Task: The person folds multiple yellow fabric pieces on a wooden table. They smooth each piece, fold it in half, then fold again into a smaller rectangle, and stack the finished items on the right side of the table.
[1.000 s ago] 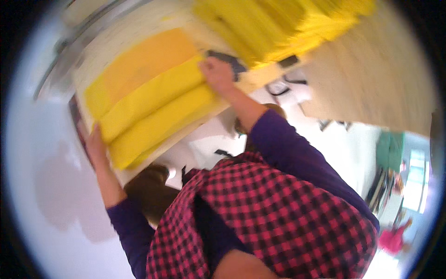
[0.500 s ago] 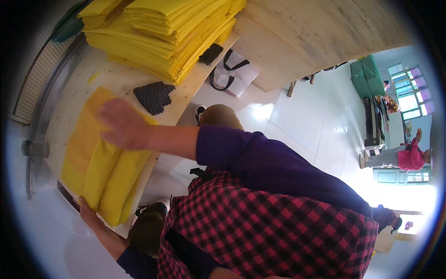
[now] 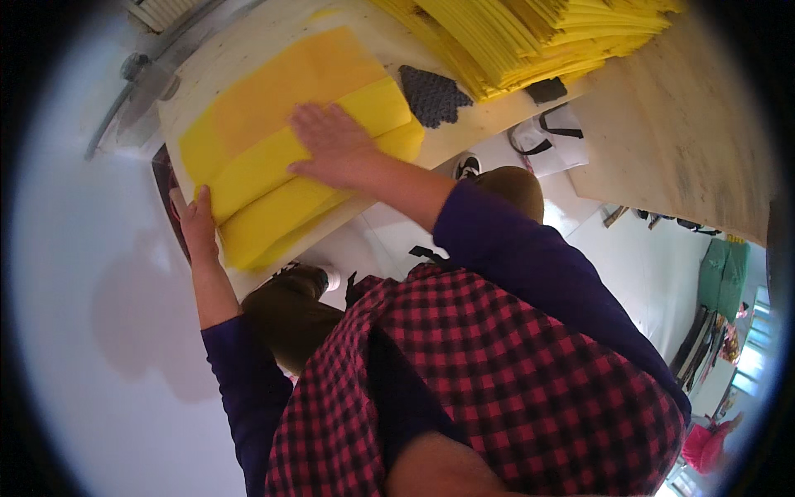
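A folded piece of yellow fabric [image 3: 273, 178] lies on the wooden table, with a darker orange-yellow area [image 3: 290, 87] across its far part. My right hand [image 3: 335, 149] rests palm down on the fabric's middle, fingers spread and slightly blurred. At the fabric's left end, beside the table edge, is my left hand [image 3: 199, 228]. Its thumb touches the fabric's border and a finger stretches apart from it along the edge; the other fingers are hidden. A dark grey textured cloth scrap [image 3: 432, 95] sits just right of the fabric.
A tall stack of folded yellow fabric [image 3: 530, 41] stands at the table's far right, near a second dark scrap [image 3: 546, 89]. A white bag with black handles [image 3: 563, 141] is on the floor beyond the table [image 3: 489, 116]. A person in pink [image 3: 704, 447] is at far right.
The whole view has turned, shifting the table up and to the right. My right hand has slid from the fabric's far part toward its nearer folds; my left hand stays at the left end.
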Motion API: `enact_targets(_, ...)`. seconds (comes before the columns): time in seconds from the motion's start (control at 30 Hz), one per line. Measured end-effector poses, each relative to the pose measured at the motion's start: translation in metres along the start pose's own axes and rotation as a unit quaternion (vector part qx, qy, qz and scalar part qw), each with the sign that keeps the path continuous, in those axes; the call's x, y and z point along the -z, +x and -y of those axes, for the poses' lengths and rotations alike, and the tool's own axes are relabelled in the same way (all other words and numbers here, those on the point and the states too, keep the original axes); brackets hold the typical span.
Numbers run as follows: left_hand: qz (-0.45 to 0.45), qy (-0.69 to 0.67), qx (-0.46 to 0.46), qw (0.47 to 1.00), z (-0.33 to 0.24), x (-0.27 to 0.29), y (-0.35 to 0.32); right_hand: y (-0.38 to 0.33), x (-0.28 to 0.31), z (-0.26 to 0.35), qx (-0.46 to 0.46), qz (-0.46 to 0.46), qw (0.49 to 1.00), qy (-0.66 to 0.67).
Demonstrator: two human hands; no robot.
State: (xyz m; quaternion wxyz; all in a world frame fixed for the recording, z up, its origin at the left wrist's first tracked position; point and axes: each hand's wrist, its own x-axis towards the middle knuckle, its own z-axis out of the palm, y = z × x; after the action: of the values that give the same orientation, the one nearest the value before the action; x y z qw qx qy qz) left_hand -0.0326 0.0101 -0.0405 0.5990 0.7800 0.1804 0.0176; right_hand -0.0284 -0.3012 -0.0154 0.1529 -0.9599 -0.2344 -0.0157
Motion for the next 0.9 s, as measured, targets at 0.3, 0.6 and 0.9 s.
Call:
enact_targets(0.3, -0.060, 0.144, -0.063, 0.986, 0.006, 0.001, 0.000, -0.008, 0.018, -0.040, -0.080, 0.001, 0.996, -0.043)
enact_targets(0.6, -0.034, 0.091, -0.040, 0.994, 0.005, -0.002, -0.003, 0.005, 0.031, 0.011, 0.012, -0.001, 0.996, -0.092)
enact_targets(0.9, -0.050, 0.149, -0.070, 0.985, 0.008, 0.004, 0.003, 0.022, 0.005, 0.009, 0.036, 0.036, 0.997, -0.051)
